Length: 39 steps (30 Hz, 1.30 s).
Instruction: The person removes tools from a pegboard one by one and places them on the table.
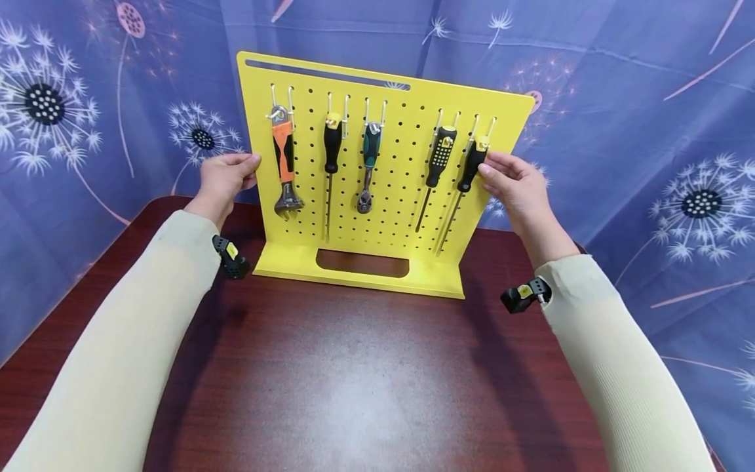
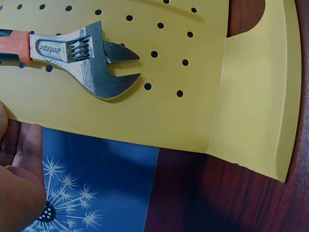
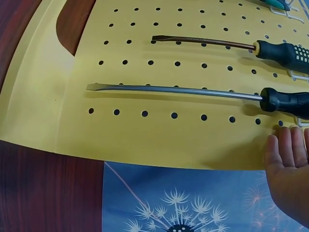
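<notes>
A yellow pegboard [image 1: 392, 196] stands upright on the table, with tools hanging from its hooks. My left hand [image 1: 223, 177] pinches its left edge; some fingers are hidden. The closest tool to that hand is an orange-and-black adjustable wrench [image 1: 286, 147]. At the board's right side is my right hand [image 1: 518, 187], its fingertips against or just before the board's face, beside the black handle of a flathead screwdriver [image 3: 178, 90]. In the right wrist view its visible fingers [image 3: 286, 147] are fairly straight and apart from that handle. Thumb contact with the handle is unclear.
Between the outer tools hang a black-handled screwdriver [image 1: 332, 151], a green-and-black ratchet wrench [image 1: 370, 154] and a dotted-handle screwdriver [image 1: 441, 157]. The board's base [image 1: 283, 265] sits on the dark wooden table [image 1: 354, 367]. A blue dandelion-print curtain [image 1: 637, 144] hangs behind.
</notes>
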### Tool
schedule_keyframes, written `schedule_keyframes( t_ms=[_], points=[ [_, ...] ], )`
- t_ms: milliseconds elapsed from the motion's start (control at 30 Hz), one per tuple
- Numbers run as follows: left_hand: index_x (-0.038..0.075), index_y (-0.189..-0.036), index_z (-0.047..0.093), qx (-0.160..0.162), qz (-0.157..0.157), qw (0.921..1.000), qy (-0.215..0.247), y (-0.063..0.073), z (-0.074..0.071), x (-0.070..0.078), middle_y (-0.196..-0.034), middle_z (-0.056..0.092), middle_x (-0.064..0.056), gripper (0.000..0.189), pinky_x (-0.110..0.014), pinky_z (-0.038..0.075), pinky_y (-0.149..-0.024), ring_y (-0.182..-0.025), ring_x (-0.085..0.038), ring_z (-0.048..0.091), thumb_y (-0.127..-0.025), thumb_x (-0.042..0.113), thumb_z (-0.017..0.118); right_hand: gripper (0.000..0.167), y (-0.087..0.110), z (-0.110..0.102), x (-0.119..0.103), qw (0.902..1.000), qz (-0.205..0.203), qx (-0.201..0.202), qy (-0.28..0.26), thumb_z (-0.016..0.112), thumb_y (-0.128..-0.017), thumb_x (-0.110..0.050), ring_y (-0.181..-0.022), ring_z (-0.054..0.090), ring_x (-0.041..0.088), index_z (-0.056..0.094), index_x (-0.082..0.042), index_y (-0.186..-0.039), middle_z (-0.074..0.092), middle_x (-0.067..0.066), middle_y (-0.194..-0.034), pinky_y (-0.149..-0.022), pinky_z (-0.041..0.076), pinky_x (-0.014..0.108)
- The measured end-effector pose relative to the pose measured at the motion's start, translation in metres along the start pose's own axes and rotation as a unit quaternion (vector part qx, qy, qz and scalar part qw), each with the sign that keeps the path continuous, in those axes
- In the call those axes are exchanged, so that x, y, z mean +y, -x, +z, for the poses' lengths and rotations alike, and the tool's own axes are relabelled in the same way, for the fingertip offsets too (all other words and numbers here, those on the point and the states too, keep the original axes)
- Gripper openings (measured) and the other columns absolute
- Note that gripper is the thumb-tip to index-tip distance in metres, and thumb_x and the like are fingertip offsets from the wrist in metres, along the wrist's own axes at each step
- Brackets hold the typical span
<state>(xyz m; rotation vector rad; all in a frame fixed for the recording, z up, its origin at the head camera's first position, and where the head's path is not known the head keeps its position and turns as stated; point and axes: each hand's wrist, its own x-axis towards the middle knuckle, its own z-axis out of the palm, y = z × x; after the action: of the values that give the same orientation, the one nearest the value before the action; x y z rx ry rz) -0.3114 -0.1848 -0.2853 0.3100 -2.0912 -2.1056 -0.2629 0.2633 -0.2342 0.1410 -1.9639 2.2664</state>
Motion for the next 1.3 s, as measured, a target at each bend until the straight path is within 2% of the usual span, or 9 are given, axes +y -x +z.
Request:
schedule_keyframes(
  t_ms=[233, 467, 667, 1067, 1300],
  points=[
    [0.023, -0.092, 0.079, -0.007, -0.004, 1.0000, -0.005, 0.000, -0.001, 0.001, -0.086, 0.064, 0.013, 0.008, -0.011, 0.057, -0.069, -0.076, -0.002, 0.062, -0.095, 0.027, 0.072, 0.016, -0.001, 0.003, 0.002, 0.9998, 0.008, 0.001, -0.016, 0.073, -0.093, -0.003, -0.083, 0.070, 0.004, 0.073, -0.018, -0.099, 0.072, -0.009, -0.090, -0.075, 0.058, 0.015],
    [0.023, -0.095, 0.079, -0.001, 0.001, 0.9999, -0.017, 0.000, 0.000, 0.000, -0.084, 0.063, 0.014, 0.009, -0.011, 0.056, -0.068, -0.077, -0.003, 0.059, -0.097, 0.026, 0.071, 0.012, -0.001, 0.003, 0.005, 0.9998, 0.007, 0.000, -0.018, 0.077, -0.091, -0.006, -0.082, 0.070, 0.005, 0.075, -0.017, -0.094, 0.072, -0.007, -0.088, -0.077, 0.059, 0.016],
    [0.022, -0.098, 0.079, 0.001, 0.000, 0.9998, -0.019, 0.001, 0.000, 0.000, -0.088, 0.061, 0.012, 0.010, -0.010, 0.056, -0.068, -0.077, -0.004, 0.058, -0.097, 0.027, 0.070, 0.012, -0.002, 0.007, 0.006, 0.9995, 0.007, -0.006, -0.030, 0.075, -0.091, -0.003, -0.079, 0.070, 0.006, 0.074, -0.015, -0.091, 0.074, -0.007, -0.085, -0.075, 0.058, 0.015],
    [0.014, -0.118, 0.076, -0.001, -0.004, 0.9996, -0.028, 0.001, 0.000, 0.000, -0.088, 0.061, 0.013, 0.026, -0.010, 0.055, -0.069, -0.079, -0.004, 0.057, -0.098, 0.028, 0.069, 0.015, -0.005, 0.013, 0.010, 0.9991, 0.015, 0.005, -0.039, 0.073, -0.091, 0.001, -0.075, 0.070, 0.006, 0.067, -0.013, -0.094, 0.072, -0.006, -0.082, -0.073, 0.059, 0.016],
    [0.009, -0.129, 0.071, 0.004, -0.003, 0.9991, -0.043, -0.001, 0.002, -0.001, -0.092, 0.060, 0.013, 0.038, -0.009, 0.054, -0.069, -0.079, -0.003, 0.056, -0.098, 0.030, 0.068, 0.018, -0.005, 0.014, 0.014, 0.9984, 0.014, 0.013, -0.053, 0.074, -0.090, 0.003, -0.076, 0.071, 0.007, 0.067, -0.012, -0.096, 0.072, -0.005, -0.082, -0.072, 0.059, 0.017]
  ],
)
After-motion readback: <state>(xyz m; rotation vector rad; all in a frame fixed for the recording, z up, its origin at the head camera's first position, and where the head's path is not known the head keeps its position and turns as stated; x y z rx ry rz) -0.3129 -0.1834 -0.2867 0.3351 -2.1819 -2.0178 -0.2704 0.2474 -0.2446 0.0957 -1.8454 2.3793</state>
